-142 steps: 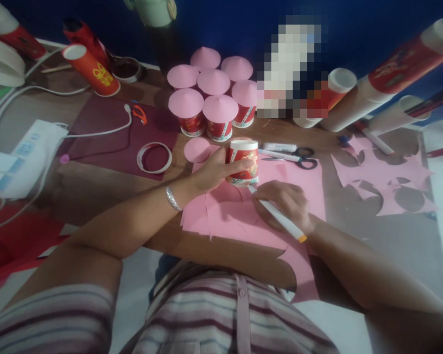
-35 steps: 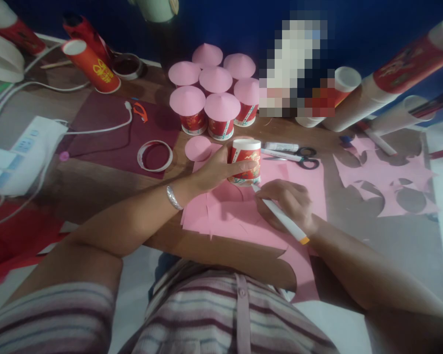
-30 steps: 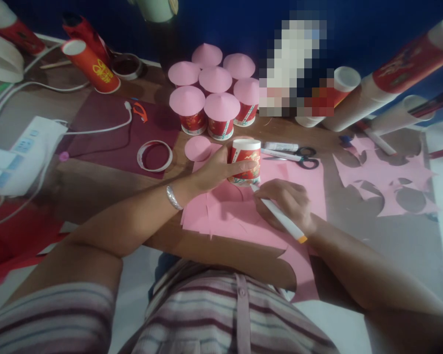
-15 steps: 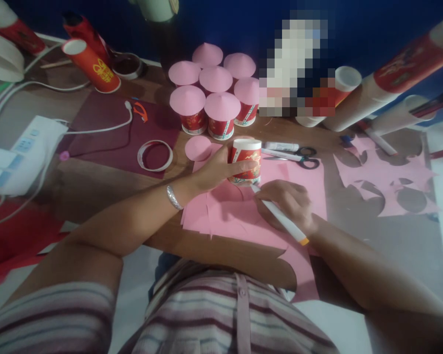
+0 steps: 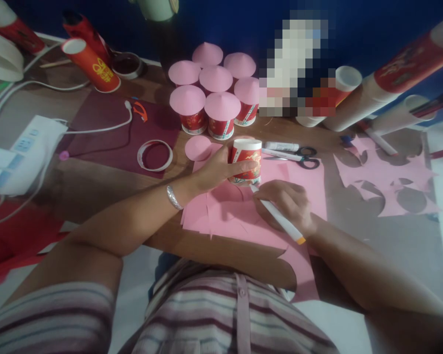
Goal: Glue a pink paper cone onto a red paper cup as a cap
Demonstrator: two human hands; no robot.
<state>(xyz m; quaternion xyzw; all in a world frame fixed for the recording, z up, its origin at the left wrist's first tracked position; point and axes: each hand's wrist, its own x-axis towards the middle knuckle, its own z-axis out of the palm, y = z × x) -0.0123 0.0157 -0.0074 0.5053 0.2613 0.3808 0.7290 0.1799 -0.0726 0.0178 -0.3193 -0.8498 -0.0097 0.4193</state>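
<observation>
A short red cardboard tube (image 5: 245, 156) with a white rim stands upright on a stack of pink paper (image 5: 225, 219). My left hand (image 5: 221, 169) is wrapped round it, the thumb across its front. My right hand (image 5: 286, 201) is closed on a white marker (image 5: 282, 221) with an orange end, its tip at the tube's lower edge on the paper. A loose pink paper disc (image 5: 198, 148) lies left of the tube. Behind it stand several red tubes topped with pink paper cones (image 5: 222, 107).
Scissors (image 5: 308, 158) and a glue stick (image 5: 281, 146) lie right of the tube. Pink paper scraps with round holes (image 5: 386, 174) spread farther right. A tape roll (image 5: 155, 156), a white power strip (image 5: 25, 152) and cables are on the left. Long cardboard tubes (image 5: 358, 105) lean at the back right.
The marker in my right hand has shifted slightly left along the tube's base. My left hand and the tube stay almost in place.
</observation>
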